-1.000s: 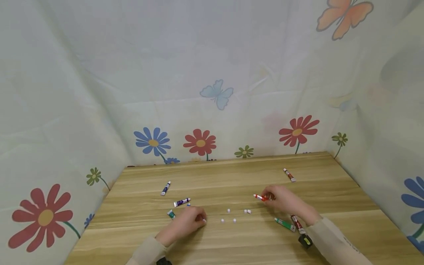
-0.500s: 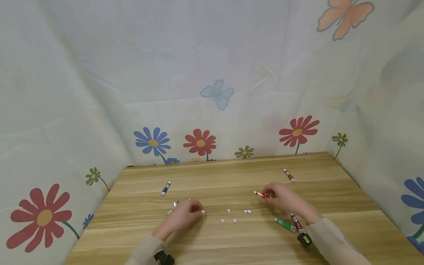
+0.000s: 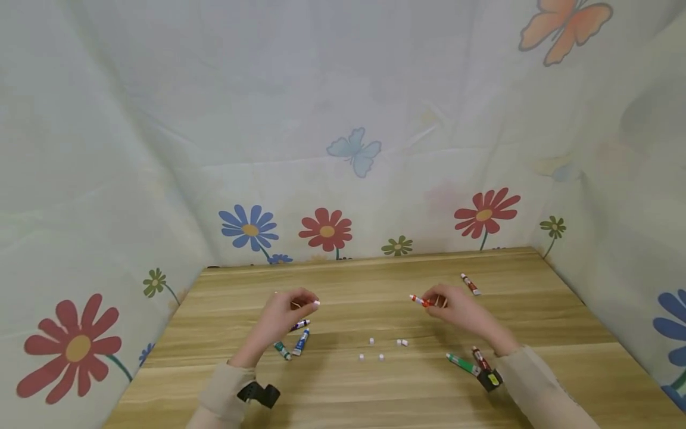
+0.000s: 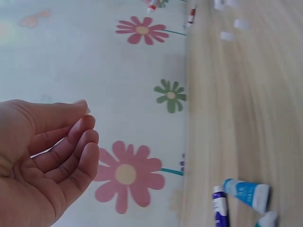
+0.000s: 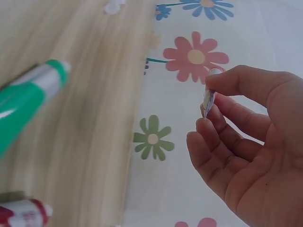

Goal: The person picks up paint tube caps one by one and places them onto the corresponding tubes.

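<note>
My left hand (image 3: pixel 282 313) is raised over the left part of the table. Between thumb and forefinger it pinches a small white cap (image 3: pixel 317 302), which barely shows past the fingertips in the left wrist view. My right hand (image 3: pixel 458 310) holds a red paint tube (image 3: pixel 420 300), its white nozzle end pointing left towards the other hand. In the right wrist view the tube (image 5: pixel 208 100) sits between thumb and fingers, seen nearly end-on. Below the left hand lie a blue tube (image 3: pixel 302 342), a teal tube (image 3: pixel 282 350) and a purple tube (image 3: pixel 301 325), partly covered.
Several loose white caps (image 3: pixel 381 357) stand mid-table. Nearer the right forearm are a green tube (image 3: pixel 462 363) and a dark red tube (image 3: pixel 480 357). Another reddish tube (image 3: pixel 470 284) lies at the back right. A flowered cloth (image 3: pixel 429 196) walls the wooden table (image 3: pixel 343 393).
My left hand has risen and gone back and left with the white cap, uncovering the blue and teal tubes. The right hand has lifted the red tube slightly.
</note>
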`<action>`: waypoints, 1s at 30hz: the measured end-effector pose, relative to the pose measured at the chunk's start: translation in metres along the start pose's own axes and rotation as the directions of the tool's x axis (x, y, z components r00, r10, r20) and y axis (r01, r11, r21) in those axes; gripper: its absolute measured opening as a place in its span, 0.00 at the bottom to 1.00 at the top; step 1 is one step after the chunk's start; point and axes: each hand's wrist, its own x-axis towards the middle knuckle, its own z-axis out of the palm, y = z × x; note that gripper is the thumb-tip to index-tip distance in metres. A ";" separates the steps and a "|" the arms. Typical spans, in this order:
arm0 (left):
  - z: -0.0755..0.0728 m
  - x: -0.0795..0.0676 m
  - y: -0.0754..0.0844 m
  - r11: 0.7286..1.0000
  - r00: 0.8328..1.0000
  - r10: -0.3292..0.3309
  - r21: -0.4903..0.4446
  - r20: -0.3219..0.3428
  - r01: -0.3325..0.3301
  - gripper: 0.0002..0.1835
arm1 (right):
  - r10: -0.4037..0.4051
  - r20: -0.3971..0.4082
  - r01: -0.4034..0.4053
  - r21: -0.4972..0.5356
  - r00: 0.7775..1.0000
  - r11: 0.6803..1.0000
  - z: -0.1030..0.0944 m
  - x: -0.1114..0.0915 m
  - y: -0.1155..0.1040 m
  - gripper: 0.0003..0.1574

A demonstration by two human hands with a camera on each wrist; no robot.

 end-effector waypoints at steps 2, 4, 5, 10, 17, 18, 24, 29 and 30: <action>-0.005 0.001 0.003 1.000 1.000 -0.009 0.007 -0.025 0.009 0.08 | -0.007 -0.011 0.007 0.013 1.000 1.000 -0.003 0.001 -0.003 0.09; -0.010 0.001 0.006 1.000 0.999 -0.017 0.004 -0.044 0.017 0.08 | -0.025 -0.022 0.025 0.021 0.999 0.999 -0.005 0.001 -0.006 0.09; -0.012 0.001 0.007 1.000 0.998 -0.022 0.003 -0.052 0.022 0.09 | -0.040 -0.025 0.040 0.026 0.999 0.999 -0.006 0.001 -0.007 0.09; -0.020 -0.001 0.014 0.999 0.997 -0.036 0.003 -0.074 0.036 0.10 | -0.046 -0.058 0.047 0.012 0.997 0.999 -0.012 0.002 -0.015 0.09; -0.027 -0.002 0.025 1.000 0.995 -0.028 -0.017 -0.098 0.027 0.13 | -0.034 -0.075 0.035 0.014 0.997 0.999 -0.022 0.004 -0.026 0.10; -0.027 -0.002 0.026 0.999 0.995 -0.029 -0.019 -0.099 0.028 0.12 | -0.039 -0.075 0.040 0.011 0.996 0.999 -0.024 0.004 -0.027 0.11; -0.026 -0.002 0.031 1.000 0.993 -0.022 -0.022 -0.115 0.019 0.12 | -0.066 -0.075 0.067 0.010 0.995 0.998 -0.028 0.002 -0.036 0.11; -0.022 -0.002 0.038 0.999 0.992 -0.007 -0.044 -0.128 0.001 0.12 | -0.106 -0.085 0.107 0.008 0.991 0.994 -0.028 0.001 -0.045 0.11; -0.020 -0.003 0.039 0.999 0.992 -0.007 -0.048 -0.128 0.001 0.11 | -0.114 -0.087 0.115 0.010 0.990 0.993 -0.027 0.001 -0.047 0.11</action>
